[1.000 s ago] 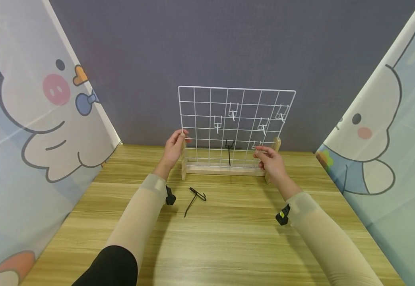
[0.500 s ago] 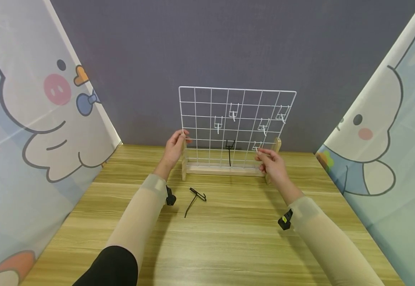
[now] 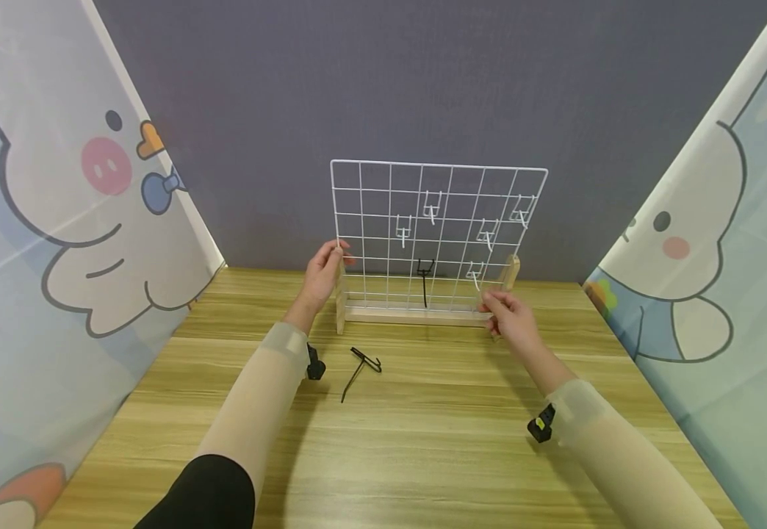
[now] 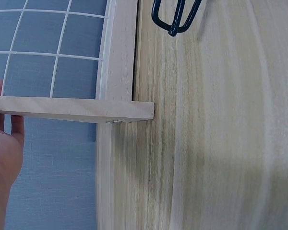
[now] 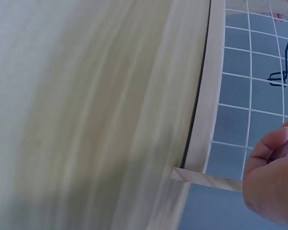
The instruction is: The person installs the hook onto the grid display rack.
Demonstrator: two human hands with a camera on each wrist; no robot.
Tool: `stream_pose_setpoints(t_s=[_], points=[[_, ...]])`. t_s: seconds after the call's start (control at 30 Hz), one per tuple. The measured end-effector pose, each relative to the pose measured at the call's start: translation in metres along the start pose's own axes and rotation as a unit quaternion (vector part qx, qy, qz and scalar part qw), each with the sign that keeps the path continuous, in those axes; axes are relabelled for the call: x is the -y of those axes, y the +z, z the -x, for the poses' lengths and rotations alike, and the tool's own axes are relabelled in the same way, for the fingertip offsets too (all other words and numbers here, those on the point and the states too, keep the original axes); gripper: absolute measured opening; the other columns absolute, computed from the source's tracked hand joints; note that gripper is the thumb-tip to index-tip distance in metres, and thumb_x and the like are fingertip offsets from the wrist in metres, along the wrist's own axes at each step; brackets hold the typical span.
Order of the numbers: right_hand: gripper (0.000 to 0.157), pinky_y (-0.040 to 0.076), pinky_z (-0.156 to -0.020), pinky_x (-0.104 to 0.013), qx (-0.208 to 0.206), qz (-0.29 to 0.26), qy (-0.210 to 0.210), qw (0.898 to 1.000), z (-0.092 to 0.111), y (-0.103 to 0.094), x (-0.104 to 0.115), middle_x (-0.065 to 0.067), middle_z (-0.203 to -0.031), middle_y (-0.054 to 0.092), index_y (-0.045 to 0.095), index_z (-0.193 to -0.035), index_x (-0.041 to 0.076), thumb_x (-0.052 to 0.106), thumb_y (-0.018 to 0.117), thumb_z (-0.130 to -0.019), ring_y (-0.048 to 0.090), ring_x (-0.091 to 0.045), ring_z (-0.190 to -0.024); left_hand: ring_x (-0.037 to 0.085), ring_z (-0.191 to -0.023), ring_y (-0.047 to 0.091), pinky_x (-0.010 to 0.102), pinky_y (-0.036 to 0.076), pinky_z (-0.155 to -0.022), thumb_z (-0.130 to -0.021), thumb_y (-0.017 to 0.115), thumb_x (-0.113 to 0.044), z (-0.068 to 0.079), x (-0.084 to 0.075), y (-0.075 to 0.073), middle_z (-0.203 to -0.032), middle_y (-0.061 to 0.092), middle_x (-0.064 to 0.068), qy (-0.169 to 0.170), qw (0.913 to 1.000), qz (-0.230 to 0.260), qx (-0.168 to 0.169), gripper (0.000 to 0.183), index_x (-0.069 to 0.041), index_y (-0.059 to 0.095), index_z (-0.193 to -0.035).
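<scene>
A white wire grid rack on a wooden stand leans upright at the back of the table. My left hand grips its left wooden upright, fingers on both sides of the wood. Several white hooks hang on the mesh; the lowest white hook is at the lower right. My right hand is just below that hook, its curled thumb and finger close to the prong's tip; whether they still touch it is unclear. A black hook hangs low in the middle of the grid.
Another black hook lies on the wooden table in front of the rack's left side. A dark grey panel stands behind the rack. Printed cloth screens flank the table on both sides.
My right hand has drawn down and to the right from the lowest white hook, whose prong now shows. My left hand and the rack have stayed in place.
</scene>
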State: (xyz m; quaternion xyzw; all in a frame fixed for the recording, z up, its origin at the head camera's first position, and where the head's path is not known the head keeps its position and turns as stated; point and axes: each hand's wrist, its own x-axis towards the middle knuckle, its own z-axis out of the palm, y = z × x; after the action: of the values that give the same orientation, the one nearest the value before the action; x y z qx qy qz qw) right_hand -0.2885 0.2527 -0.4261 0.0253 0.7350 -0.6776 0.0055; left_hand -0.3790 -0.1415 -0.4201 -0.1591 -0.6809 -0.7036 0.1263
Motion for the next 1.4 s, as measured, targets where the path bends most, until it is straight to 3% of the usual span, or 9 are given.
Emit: stream_pose_setpoints(t_s=[0.23, 0.43, 0.67, 0.93, 1.2, 1.4], points=[[0.049, 0.053, -0.064, -0.022, 0.033, 0.042, 0.009, 0.998, 0.011, 0.006, -0.011, 0.011, -0.097, 0.071, 0.057, -0.145, -0.003, 0.034, 0.061, -0.114, 0.062, -0.007, -0.07, 0.054, -0.125, 0.066, 0.055, 0.045, -0.124, -0.119, 0.045, -0.024, -0.001, 0.001, 0.0, -0.127, 0.065, 0.038, -0.003, 0.9999, -0.014, -0.002, 0.043, 0.012, 0.052, -0.141], [0.048, 0.053, -0.064, -0.023, 0.077, 0.058, 0.011, 0.995, 0.017, 0.024, -0.02, -0.001, -0.105, 0.071, 0.06, -0.144, -0.005, 0.031, 0.062, -0.114, 0.065, -0.01, -0.072, 0.054, -0.125, 0.067, 0.061, 0.044, -0.123, -0.119, 0.046, -0.025, 0.0, 0.0, 0.0, -0.126, 0.065, 0.04, 0.001, 0.9999, -0.013, -0.003, 0.041, 0.011, 0.054, -0.139], [0.048, 0.053, -0.066, -0.024, 0.121, 0.065, 0.017, 0.99, 0.02, 0.046, -0.022, -0.005, -0.107, 0.072, 0.056, -0.149, -0.006, 0.028, 0.06, -0.115, 0.063, -0.009, -0.073, 0.054, -0.124, 0.067, 0.053, 0.045, -0.123, -0.119, 0.045, -0.024, 0.0, -0.003, -0.001, -0.126, 0.066, 0.036, -0.002, 0.9996, -0.027, 0.001, 0.04, 0.009, 0.055, -0.138], [0.044, 0.053, -0.065, -0.024, 0.128, 0.063, 0.019, 0.99, 0.019, 0.064, -0.02, -0.013, -0.111, 0.072, 0.061, -0.147, -0.003, 0.026, 0.062, -0.114, 0.062, -0.013, -0.074, 0.056, -0.126, 0.067, 0.056, 0.044, -0.125, -0.119, 0.045, -0.024, -0.002, -0.005, -0.003, -0.127, 0.068, 0.032, -0.005, 0.9993, -0.038, 0.004, 0.041, 0.01, 0.053, -0.141], [0.045, 0.054, -0.066, -0.025, 0.151, 0.081, 0.028, 0.985, 0.02, 0.08, -0.025, -0.016, -0.113, 0.074, 0.06, -0.147, -0.004, 0.025, 0.063, -0.113, 0.064, -0.014, -0.075, 0.044, -0.117, 0.073, 0.056, 0.046, -0.123, -0.118, 0.046, -0.022, -0.002, -0.004, -0.002, -0.128, 0.067, 0.035, -0.006, 0.9993, -0.037, -0.002, 0.039, 0.01, 0.052, -0.139], [0.043, 0.055, -0.068, -0.025, 0.176, 0.101, 0.031, 0.979, 0.021, 0.095, -0.027, -0.017, -0.116, 0.075, 0.065, -0.142, -0.002, 0.029, 0.065, -0.112, 0.066, -0.015, -0.08, 0.057, -0.123, 0.068, 0.057, 0.048, -0.122, -0.118, 0.044, -0.019, -0.002, -0.004, -0.001, -0.127, 0.066, 0.037, -0.002, 0.9996, -0.029, -0.003, 0.038, 0.012, 0.053, -0.137]])
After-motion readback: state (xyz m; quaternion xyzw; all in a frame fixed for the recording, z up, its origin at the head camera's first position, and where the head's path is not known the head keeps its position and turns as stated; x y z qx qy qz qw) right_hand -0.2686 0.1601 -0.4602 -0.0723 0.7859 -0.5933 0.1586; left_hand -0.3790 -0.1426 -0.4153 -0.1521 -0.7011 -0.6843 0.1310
